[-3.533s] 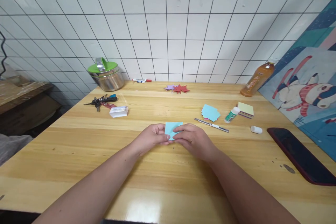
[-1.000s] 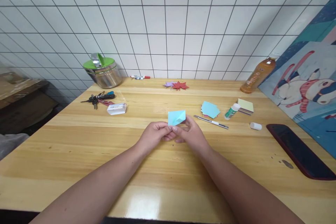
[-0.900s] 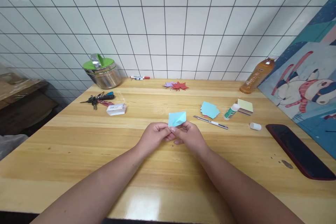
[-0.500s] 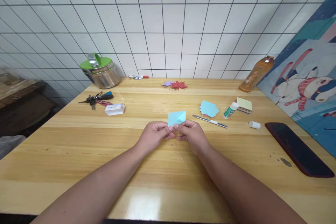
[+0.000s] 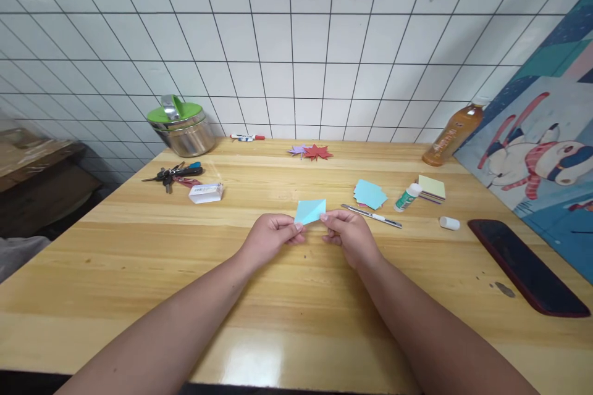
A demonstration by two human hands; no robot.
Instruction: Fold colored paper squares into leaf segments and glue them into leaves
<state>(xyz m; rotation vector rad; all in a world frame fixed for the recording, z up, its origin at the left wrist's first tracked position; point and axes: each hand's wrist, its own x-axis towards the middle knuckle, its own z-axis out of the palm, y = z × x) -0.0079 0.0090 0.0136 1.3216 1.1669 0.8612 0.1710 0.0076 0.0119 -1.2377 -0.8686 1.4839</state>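
Wooden table (image 5: 296, 321): blue paper (image 5: 310, 210) left of the glue stick (image 5: 407, 197).
Left hand (image 5: 272, 237) pinches its near left corner, right hand (image 5: 353, 236) its right edge; it looks light and bendy, so hold the corners softly.

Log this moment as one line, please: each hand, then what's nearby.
left hand: pinching blue paper, lower left | right hand: pinching blue paper, right edge | nearby: utility knife, glue stick
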